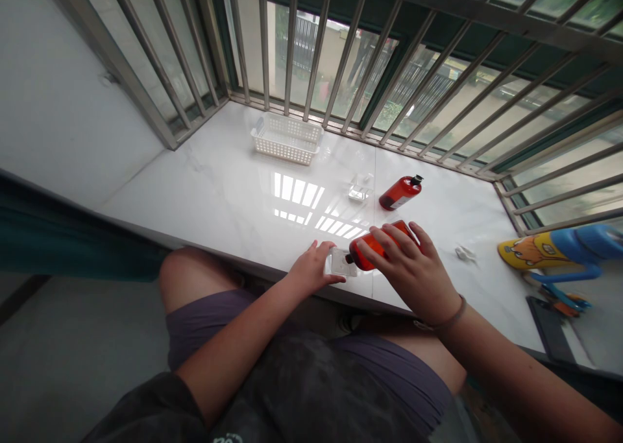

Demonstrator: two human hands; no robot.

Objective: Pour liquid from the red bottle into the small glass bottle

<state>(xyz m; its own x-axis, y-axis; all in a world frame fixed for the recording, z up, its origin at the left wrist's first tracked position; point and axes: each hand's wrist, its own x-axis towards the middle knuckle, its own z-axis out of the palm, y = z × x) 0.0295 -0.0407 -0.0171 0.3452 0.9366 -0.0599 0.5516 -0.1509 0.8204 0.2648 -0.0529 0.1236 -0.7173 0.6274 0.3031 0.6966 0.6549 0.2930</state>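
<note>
My right hand [413,268] is wrapped round an orange-red bottle [372,243] with a black neck, tipped on its side so its mouth points left. My left hand [311,269] grips a small clear container [341,263] right at that mouth, near the front edge of the white marble sill [219,190]. A second orange-red bottle [400,192] with a black cap lies on the sill farther back, apart from both hands. A small clear glass container [361,187] stands just left of it.
A white plastic basket [287,138] sits at the back by the metal window bars [341,54]. A small clear piece [466,254] lies to the right. A yellow-and-blue toy [555,251] and a dark phone [549,329] rest at the right end.
</note>
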